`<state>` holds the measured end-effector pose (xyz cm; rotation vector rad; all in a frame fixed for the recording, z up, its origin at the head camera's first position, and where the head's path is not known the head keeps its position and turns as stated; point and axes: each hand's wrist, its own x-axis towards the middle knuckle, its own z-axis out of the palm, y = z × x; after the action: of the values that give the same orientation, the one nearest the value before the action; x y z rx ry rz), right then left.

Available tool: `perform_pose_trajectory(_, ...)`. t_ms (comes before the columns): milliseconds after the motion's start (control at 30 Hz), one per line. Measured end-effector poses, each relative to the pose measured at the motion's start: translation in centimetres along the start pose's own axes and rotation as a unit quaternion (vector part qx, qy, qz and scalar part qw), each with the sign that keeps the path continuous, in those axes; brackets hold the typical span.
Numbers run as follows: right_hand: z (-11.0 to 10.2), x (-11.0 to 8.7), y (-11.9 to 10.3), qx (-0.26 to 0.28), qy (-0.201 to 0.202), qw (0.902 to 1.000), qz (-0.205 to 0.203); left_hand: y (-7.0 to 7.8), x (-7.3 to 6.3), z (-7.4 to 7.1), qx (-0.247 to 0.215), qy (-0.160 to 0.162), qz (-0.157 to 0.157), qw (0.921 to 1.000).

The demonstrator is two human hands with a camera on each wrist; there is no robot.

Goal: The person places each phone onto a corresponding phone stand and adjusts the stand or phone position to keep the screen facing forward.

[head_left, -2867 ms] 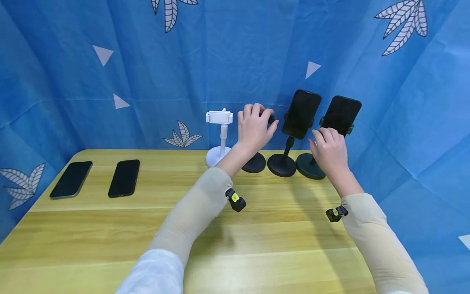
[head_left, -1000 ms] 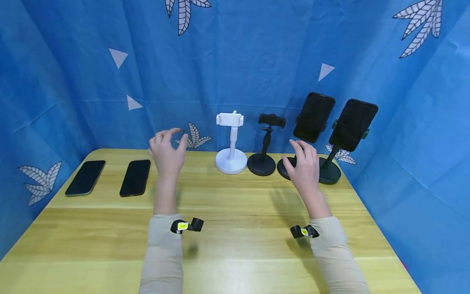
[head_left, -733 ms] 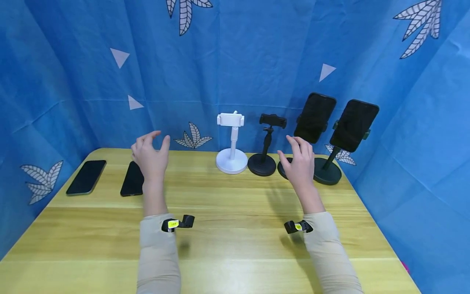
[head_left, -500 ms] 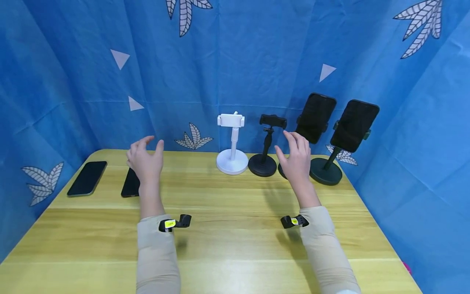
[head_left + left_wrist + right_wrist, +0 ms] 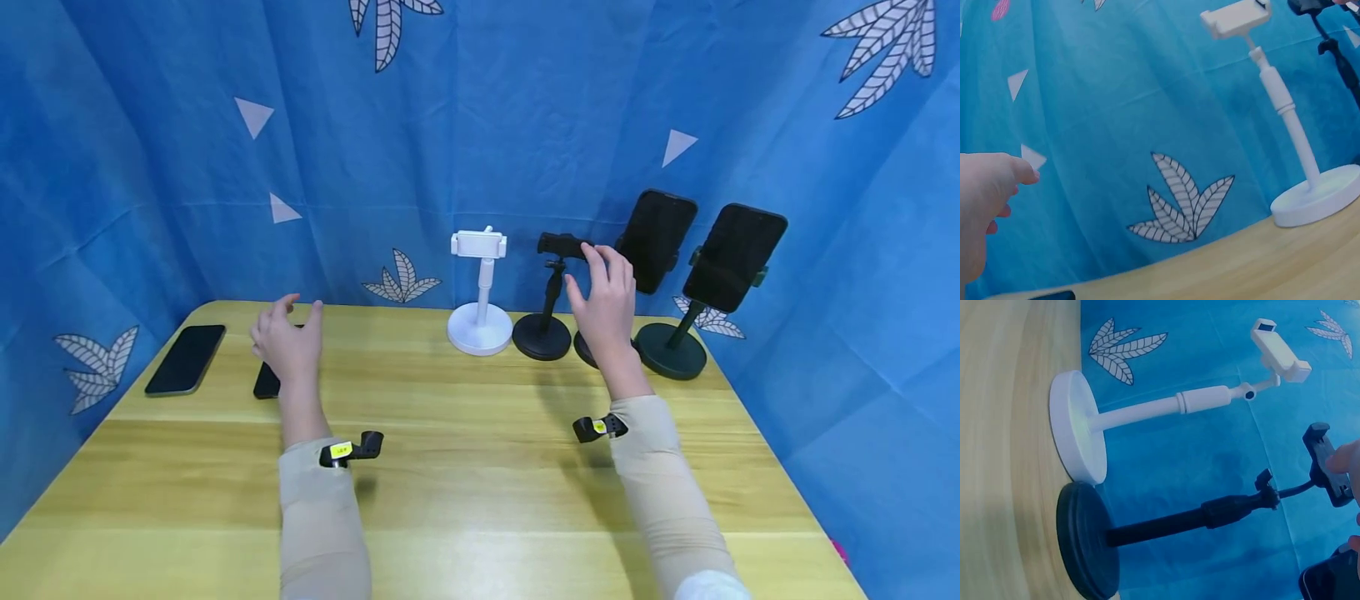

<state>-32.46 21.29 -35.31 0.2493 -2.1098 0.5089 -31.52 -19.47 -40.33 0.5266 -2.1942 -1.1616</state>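
Head view: left hand (image 5: pixel 288 344), fingers apart over the eight-o'clock phone (image 5: pixel 266 383), likely needed an edge pinch; right hand (image 5: pixel 606 302), also parted, three o'clock, likely had to steady the black stand (image 5: pixel 553 290).

A black smartphone (image 5: pixel 267 383) lies flat on the table (image 5: pixel 450 467), partly hidden, apparently screen up, and a black phone stand (image 5: pixel 552 293) rises upright beside the white phone stand (image 5: pixel 480 331).

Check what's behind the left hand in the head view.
A phone lies on the table: its near left corner shows, plus a sliver at the far edge. The left hand covers its middle; whether they touch can't be told.
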Motion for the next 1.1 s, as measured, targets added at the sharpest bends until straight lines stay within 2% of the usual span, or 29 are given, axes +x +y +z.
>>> perform_pose_trajectory(200,0.3,0.9,0.4,-0.007,-0.009,0.9999,-0.007,-2.1,0.4,0.3,0.005,0.017,-0.032,0.9993)
perform_pose_trajectory(400,0.6,1.3,0.8,-0.012,-0.012,0.9998,-0.007,-3.9,0.3,1.1,0.027,0.013,-0.064,0.9975)
perform_pose_trajectory(567,0.7,1.5,1.0,-0.022,-0.016,0.9996,-0.008,-5.3,0.3,2.1,0.055,-0.004,-0.083,0.9951)
perform_pose_trajectory(767,0.9,1.8,1.2,-0.029,-0.014,0.9994,-0.014,-5.9,0.6,2.6,0.074,-0.016,-0.101,0.9921)
perform_pose_trajectory(1100,1.1,2.3,1.4,-0.02,-0.009,0.9996,-0.019,-6.4,1.7,3.0,0.131,-0.036,-0.131,0.982)
